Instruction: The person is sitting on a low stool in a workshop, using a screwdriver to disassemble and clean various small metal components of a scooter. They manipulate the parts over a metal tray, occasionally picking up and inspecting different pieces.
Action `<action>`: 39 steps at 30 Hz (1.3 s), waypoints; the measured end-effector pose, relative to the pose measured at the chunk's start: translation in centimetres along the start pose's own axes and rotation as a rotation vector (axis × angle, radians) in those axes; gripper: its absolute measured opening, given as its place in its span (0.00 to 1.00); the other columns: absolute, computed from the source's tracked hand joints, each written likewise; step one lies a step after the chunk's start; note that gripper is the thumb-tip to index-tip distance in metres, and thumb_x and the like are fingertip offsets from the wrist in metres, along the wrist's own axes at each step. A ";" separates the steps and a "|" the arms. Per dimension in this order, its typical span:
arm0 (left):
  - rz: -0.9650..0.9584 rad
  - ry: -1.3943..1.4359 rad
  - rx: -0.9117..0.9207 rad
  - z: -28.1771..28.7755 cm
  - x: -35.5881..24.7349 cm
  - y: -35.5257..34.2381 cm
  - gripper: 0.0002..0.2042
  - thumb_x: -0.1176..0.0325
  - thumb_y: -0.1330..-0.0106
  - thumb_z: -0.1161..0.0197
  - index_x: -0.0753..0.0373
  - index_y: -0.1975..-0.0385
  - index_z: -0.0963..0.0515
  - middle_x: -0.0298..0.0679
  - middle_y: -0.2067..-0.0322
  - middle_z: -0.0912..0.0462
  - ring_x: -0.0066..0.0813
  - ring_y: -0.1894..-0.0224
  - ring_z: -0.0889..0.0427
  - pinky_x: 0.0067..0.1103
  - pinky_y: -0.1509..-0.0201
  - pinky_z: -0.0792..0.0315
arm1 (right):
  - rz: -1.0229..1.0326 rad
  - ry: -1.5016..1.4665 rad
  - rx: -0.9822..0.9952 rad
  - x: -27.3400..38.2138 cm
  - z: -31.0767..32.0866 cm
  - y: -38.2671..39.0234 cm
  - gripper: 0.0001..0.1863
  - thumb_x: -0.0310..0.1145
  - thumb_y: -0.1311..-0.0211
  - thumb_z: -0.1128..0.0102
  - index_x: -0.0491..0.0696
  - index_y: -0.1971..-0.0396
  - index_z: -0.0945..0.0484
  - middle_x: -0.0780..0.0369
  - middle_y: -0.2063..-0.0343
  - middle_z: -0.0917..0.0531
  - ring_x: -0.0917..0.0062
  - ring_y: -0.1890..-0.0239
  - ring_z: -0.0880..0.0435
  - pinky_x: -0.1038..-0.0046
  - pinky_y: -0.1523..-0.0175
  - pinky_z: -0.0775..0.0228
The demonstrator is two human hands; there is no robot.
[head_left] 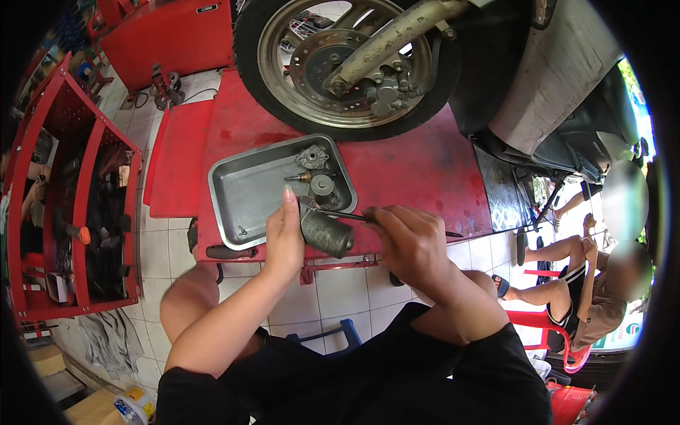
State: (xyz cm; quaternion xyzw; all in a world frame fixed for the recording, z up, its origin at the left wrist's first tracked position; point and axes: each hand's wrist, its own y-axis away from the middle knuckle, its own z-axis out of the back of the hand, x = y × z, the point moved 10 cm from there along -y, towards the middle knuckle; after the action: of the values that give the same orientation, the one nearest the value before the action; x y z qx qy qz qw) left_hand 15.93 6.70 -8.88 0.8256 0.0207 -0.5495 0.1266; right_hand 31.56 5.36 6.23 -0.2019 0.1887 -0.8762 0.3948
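Note:
My left hand (285, 232) grips a dirty grey cylindrical motor (327, 236), thumb pointing up along its far end. The motor tilts over the near edge of the red lift table. In my right hand (409, 239) is a thin dark rod-shaped tool (346, 215), held in closed fingers. Its tip reaches the motor's far end; whether it touches is hard to see. Just beyond my hands lies a grey metal tray (230, 205). A small cast metal part (312, 157), a brass-coloured fitting (304, 178) and a round metal part (322, 185) lie inside it.
A motorcycle front wheel (244, 67) stands on the red lift table (418, 166) beyond the tray. A dark handle (230, 252) lies by the tray's near edge. At the left is a red tool rack (85, 166). Other people (602, 297) sit at the right; a blue stool (347, 333) is below.

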 end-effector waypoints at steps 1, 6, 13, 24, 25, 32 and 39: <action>-0.003 -0.015 0.001 0.2 0.2 -0.2 0.32 0.40 0.23 0.59 0.69 0.60 0.23 0.39 0.64 0.20 0.24 0.61 0.24 0.22 0.53 0.28 | 0.007 -0.006 0.018 0.0 -0.2 0.2 0.12 0.20 0.50 0.37 0.42 0.63 0.19 0.62 0.74 0.22 0.70 0.76 0.19 0.69 0.74 0.27; -0.049 -0.059 -0.007 0.1 -0.5 0.0 0.32 0.41 0.22 0.59 0.69 0.62 0.22 0.38 0.66 0.20 0.22 0.63 0.24 0.22 0.54 0.29 | -0.078 -0.064 0.057 0.4 -0.1 0.1 0.13 0.18 0.51 0.39 0.41 0.62 0.20 0.59 0.68 0.22 0.66 0.73 0.19 0.67 0.72 0.25; -0.078 -0.144 -0.066 0.7 -0.2 0.1 0.32 0.43 0.21 0.60 0.69 0.70 0.22 0.35 0.73 0.21 0.20 0.67 0.28 0.21 0.60 0.32 | -0.132 0.015 0.098 0.0 -0.2 0.7 0.15 0.17 0.51 0.41 0.41 0.60 0.21 0.59 0.67 0.23 0.65 0.72 0.19 0.67 0.71 0.25; -0.072 -0.111 -0.099 1.3 2.0 -0.7 0.32 0.42 0.21 0.59 0.67 0.75 0.27 0.31 0.76 0.27 0.19 0.69 0.34 0.20 0.63 0.35 | -0.142 0.037 0.037 0.0 -0.2 0.6 0.14 0.20 0.49 0.38 0.42 0.60 0.21 0.60 0.70 0.23 0.66 0.71 0.18 0.68 0.70 0.26; -0.064 -0.095 -0.103 1.1 1.9 -0.6 0.32 0.42 0.21 0.59 0.67 0.75 0.26 0.31 0.76 0.27 0.19 0.69 0.34 0.20 0.62 0.35 | -0.150 0.062 0.038 0.0 -0.1 0.7 0.14 0.19 0.49 0.39 0.42 0.60 0.21 0.60 0.70 0.23 0.66 0.71 0.18 0.68 0.70 0.26; -0.022 -0.131 -0.091 1.0 1.3 -0.2 0.32 0.41 0.22 0.59 0.67 0.74 0.26 0.31 0.75 0.26 0.19 0.68 0.34 0.19 0.61 0.35 | -0.140 0.015 0.127 0.0 -0.9 1.1 0.14 0.20 0.49 0.39 0.42 0.60 0.22 0.59 0.69 0.24 0.66 0.71 0.18 0.68 0.71 0.26; 0.003 -0.076 -0.108 1.5 2.4 -0.6 0.33 0.41 0.22 0.59 0.69 0.72 0.24 0.34 0.73 0.24 0.20 0.67 0.32 0.20 0.59 0.33 | -0.123 0.004 0.095 0.3 -0.8 1.0 0.14 0.20 0.49 0.39 0.41 0.59 0.22 0.59 0.67 0.23 0.66 0.70 0.18 0.68 0.70 0.25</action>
State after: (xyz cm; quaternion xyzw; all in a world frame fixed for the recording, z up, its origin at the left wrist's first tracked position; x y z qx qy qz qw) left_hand 15.40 6.64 -11.75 0.7961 0.0442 -0.5784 0.1726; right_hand 31.58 4.66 5.13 -0.1926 0.1350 -0.9071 0.3491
